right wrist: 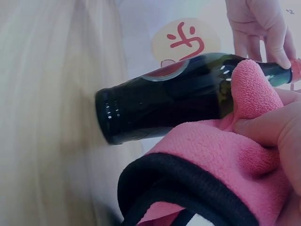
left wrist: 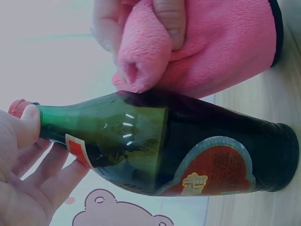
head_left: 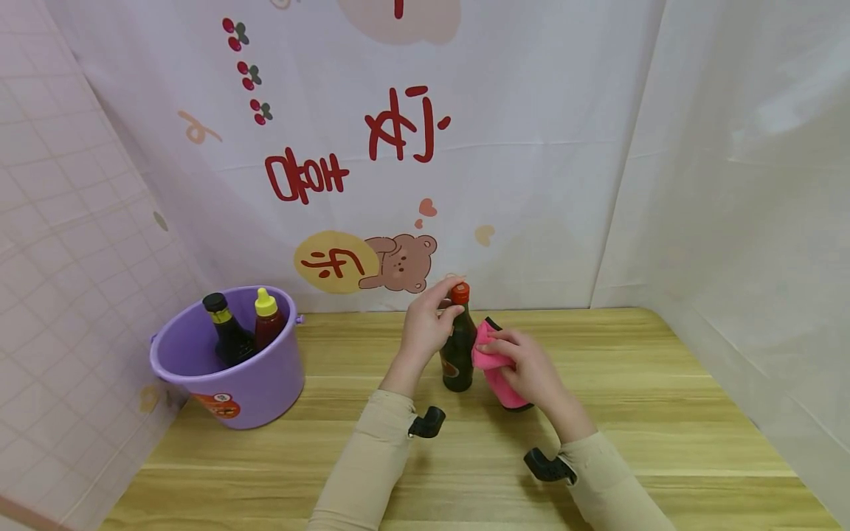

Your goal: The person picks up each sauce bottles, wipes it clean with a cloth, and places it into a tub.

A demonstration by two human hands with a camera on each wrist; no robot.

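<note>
A dark green glass bottle (head_left: 457, 361) with a red cap (head_left: 460, 293) and a red label (left wrist: 216, 167) stands upright near the back of the table. My left hand (head_left: 425, 324) grips its neck just below the cap, thumb on the near side. In my right hand (head_left: 531, 369) is a bunched pink cloth (head_left: 502, 389) with black edging, pinched between thumb and fingers. The right wrist view shows a fold of this cloth lying against the bottle's shoulder. Whether the bottle's base touches the table is hard to tell.
At the left of the wooden table (head_left: 637, 383) stands a purple bucket (head_left: 268, 391). It contains a dark bottle with a black cap (head_left: 232, 335) and a red sauce bottle with a yellow nozzle (head_left: 268, 324). A printed white curtain (head_left: 531, 184) hangs behind the table.
</note>
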